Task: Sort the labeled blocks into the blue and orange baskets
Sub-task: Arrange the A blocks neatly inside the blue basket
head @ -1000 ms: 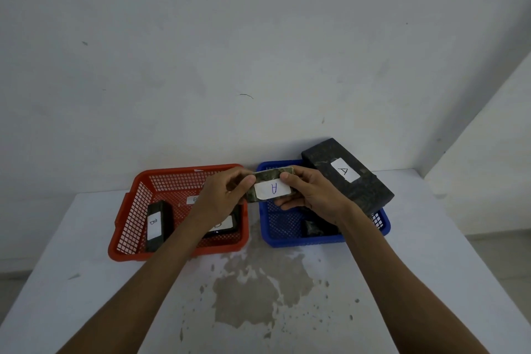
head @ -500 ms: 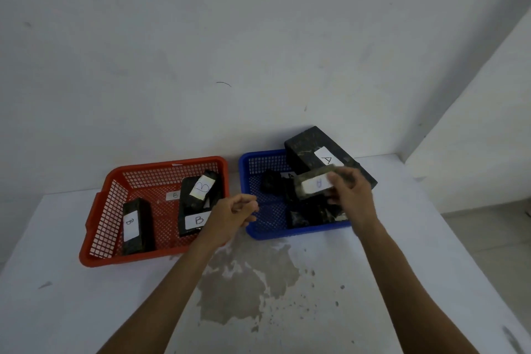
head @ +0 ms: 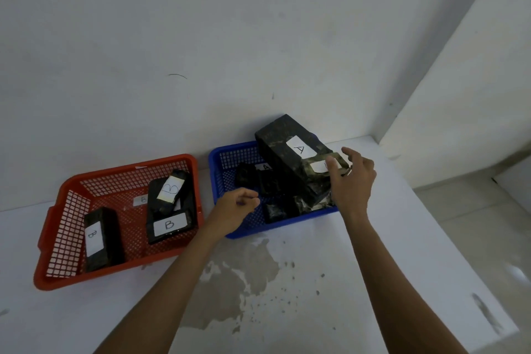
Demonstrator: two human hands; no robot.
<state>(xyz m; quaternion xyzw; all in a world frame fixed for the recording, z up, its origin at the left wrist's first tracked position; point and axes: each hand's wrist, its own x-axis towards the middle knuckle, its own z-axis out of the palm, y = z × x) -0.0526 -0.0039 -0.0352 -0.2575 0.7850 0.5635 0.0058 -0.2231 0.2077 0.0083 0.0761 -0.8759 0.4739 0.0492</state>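
Over the right end of the blue basket (head: 214,178), my right hand (head: 355,181) grips a small greenish block (head: 319,165), thumb across its white label and fingers behind its far end. That block touches the big dark block marked A (head: 275,141), which leans across the basket and over its rim. Several smaller dark blocks (head: 271,184) lie under it. My left hand (head: 237,210) hovers at the blue basket's front left corner, fingers curled on nothing. In the orange basket (head: 129,169) are dark blocks marked B (head: 100,238), (head: 169,224), (head: 171,188).
Both baskets stand side by side on a white table against the back wall (head: 201,52). A grey-brown stain (head: 244,282) marks the table between my forearms. The table's right edge (head: 448,238) drops to the floor, with a side wall behind.
My hands have parted: the right one carried the small block from between the baskets over to the blue basket's right end. The left hand let go and dropped back, curled.
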